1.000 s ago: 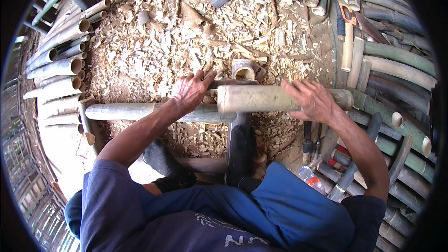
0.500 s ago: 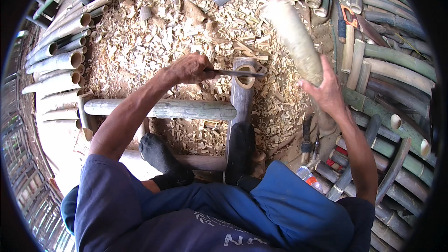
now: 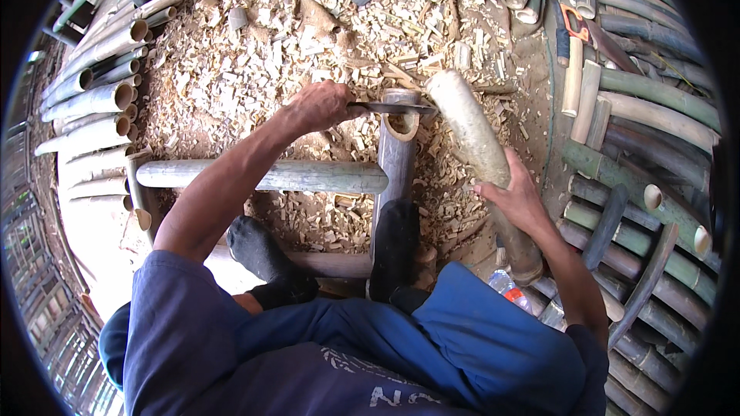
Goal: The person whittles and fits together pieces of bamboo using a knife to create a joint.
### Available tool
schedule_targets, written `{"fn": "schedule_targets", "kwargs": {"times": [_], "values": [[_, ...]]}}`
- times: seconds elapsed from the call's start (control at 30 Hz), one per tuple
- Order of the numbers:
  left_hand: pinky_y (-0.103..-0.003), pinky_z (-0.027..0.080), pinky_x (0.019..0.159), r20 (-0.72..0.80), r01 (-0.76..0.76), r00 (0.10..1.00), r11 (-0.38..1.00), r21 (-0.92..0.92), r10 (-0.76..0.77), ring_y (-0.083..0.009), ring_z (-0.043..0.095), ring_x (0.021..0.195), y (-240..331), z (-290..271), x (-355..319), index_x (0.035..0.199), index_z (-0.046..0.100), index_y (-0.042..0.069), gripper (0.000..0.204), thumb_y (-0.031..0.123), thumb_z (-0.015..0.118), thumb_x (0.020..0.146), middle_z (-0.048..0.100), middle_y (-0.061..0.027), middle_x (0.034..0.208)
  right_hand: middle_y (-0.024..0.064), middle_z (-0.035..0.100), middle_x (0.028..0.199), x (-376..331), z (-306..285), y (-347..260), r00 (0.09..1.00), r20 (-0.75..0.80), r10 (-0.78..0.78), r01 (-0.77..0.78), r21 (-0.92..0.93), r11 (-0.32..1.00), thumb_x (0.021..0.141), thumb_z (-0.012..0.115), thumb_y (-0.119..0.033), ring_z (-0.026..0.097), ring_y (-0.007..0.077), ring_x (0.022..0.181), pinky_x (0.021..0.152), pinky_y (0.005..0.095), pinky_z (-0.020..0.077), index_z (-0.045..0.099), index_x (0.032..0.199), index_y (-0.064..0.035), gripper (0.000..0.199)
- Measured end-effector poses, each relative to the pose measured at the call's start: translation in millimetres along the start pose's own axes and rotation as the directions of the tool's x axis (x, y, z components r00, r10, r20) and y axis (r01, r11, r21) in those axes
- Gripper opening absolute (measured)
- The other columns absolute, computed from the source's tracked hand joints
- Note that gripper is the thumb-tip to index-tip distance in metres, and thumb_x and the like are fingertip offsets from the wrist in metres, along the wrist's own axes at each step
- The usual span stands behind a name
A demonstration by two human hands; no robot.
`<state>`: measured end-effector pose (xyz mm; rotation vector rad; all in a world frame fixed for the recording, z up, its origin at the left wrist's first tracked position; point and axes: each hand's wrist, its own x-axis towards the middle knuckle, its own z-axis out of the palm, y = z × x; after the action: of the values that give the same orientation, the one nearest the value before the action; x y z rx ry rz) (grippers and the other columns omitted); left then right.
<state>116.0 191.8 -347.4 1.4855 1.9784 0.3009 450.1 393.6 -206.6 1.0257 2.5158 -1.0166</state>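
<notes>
My left hand (image 3: 320, 108) is closed around the handle end of a knife (image 3: 389, 108). Its dark blade lies across the oval cut opening near the far end of an upright-running bamboo pole (image 3: 395, 162). In my right hand (image 3: 520, 199) is a thick, pale bamboo club (image 3: 470, 127), gripped around its middle. The club's far end is beside the knife tip, seemingly a small gap to its right. A crosswise bamboo rail (image 3: 324, 176) meets the pole's left side. My foot in a black sock (image 3: 395, 246) rests against the pole's near part.
Wood chips (image 3: 254, 77) cover the ground ahead. Bamboo poles (image 3: 100, 100) are stacked at the left, and more bamboo (image 3: 655, 112) lies at the right. An orange-handled saw (image 3: 576, 25) is at the far right. A plastic bottle (image 3: 509, 290) lies by my right knee.
My right hand has come down and nearer to me, and the club has dropped with its far end closer to the knife. The blade has shifted slightly away across the opening.
</notes>
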Motion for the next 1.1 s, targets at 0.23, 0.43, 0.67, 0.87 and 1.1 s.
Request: {"fn": "schedule_targets", "kwargs": {"times": [0.23, 0.43, 0.67, 0.87, 1.1], "values": [[-0.03, 0.037, 0.04, 0.077, 0.011, 0.997, 0.99, -0.141, 0.0, -0.0091, 0.044, 0.046, -7.7, 1.7, 2.3, 0.092, 0.078, 0.014, 0.039, 0.048, 0.061, 0.098, 0.06, 0.0, 0.059, 0.0211, 0.066, 0.113, -11.6, 9.2, -13.1, 0.974, 0.122, 0.19, -0.197, 0.051, 0.979, 0.078, 0.079, -0.027, 0.069, 0.032, 0.097, 0.088, 0.0445, 0.0542, 0.048, 0.134, -0.0039, 0.068], [-0.029, 0.039, 0.042, 0.158, 0.042, 0.987, 0.982, -0.185, -0.012, -0.0085, 0.045, 0.047, -14.1, 0.8, 6.6, 0.097, 0.078, 0.012, 0.035, 0.043, 0.061, 0.099, 0.062, -0.0002, 0.061, 0.0222, 0.066, 0.114, -8.1, 1.3, -16.1, 0.981, -0.193, 0.003, 0.028, 0.16, 0.987, 0.077, 0.08, -0.027, 0.069, 0.0317, 0.096, 0.088, 0.0449, 0.0554, 0.048, 0.134, -0.0022, 0.07], [-0.032, 0.043, 0.039, 0.165, -0.137, 0.982, 0.94, 0.313, 0.089, -0.0094, 0.046, 0.048, 0.7, 1.3, -7.2, 0.102, 0.072, 0.012, 0.041, 0.047, 0.05, 0.106, 0.06, -0.0016, 0.069, 0.0224, 0.066, 0.121, -3.3, -3.0, -1.0, 0.982, 0.104, 0.158, -0.168, 0.094, 0.981, 0.075, 0.081, -0.027, 0.067, 0.031, 0.107, 0.095, 0.0421, 0.0526, 0.047, 0.138, 0.0004, 0.076], [-0.037, 0.059, 0.059, -0.299, -0.314, 0.876, 0.918, 0.241, 0.378, -0.0184, 0.065, 0.071, 27.0, 28.1, -50.7, 0.137, 0.061, 0.024, 0.047, 0.029, 0.072, 0.092, 0.062, -0.0016, 0.082, 0.0272, 0.061, 0.125, -27.3, 1.9, 34.0, 0.966, -0.25, 0.072, -0.07, 0.016, 0.997, 0.074, 0.081, -0.03, 0.062, 0.032, 0.115, 0.101, 0.0415, 0.0483, 0.039, 0.142, 0.0105, 0.089], [-0.03, 0.051, 0.045, -0.541, 0.042, 0.84, 0.99, 0.136, 0.039, -0.0131, 0.058, 0.06, -8.3, 17.2, -33.2, 0.143, 0.059, 0.025, 0.055, 0.041, 0.074, 0.092, 0.066, -0.0052, 0.084, 0.0239, 0.062, 0.124, -14.0, -4.0, 3.4, 0.99, -0.118, 0.08, -0.048, 0.254, 0.966, 0.077, 0.081, -0.032, 0.066, 0.0284, 0.106, 0.092, 0.0418, 0.0522, 0.044, 0.137, 0.0047, 0.079]]}}
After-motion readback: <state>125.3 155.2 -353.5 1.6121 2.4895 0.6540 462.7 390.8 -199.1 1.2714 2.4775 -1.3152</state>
